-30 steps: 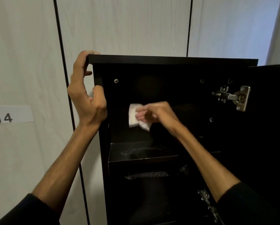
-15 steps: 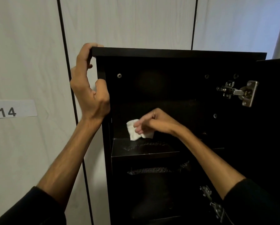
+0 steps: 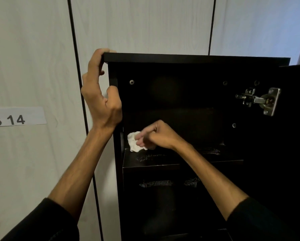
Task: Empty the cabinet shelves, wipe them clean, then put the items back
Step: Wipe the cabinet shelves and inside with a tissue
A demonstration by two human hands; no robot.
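A black cabinet (image 3: 196,58) stands open in front of me, its inside dark. My left hand (image 3: 100,100) grips its top left corner, fingers over the top edge and thumb on the front of the side panel. My right hand (image 3: 156,135) reaches inside and holds a crumpled white cloth (image 3: 134,141) at the back left of the upper shelf (image 3: 151,161), low against the shelf surface. The shelf shows pale smears near its front. No stored items are visible on the shelves.
The cabinet door (image 3: 295,136) hangs open on the right, with a metal hinge (image 3: 260,100) on it. A lower shelf (image 3: 156,183) lies below. Behind is a pale panelled wall (image 3: 142,23) with a label reading "S 14" (image 3: 15,117).
My right hand has carried the cloth down from the back wall to the back left of the upper shelf. My left hand has kept its grip on the corner.
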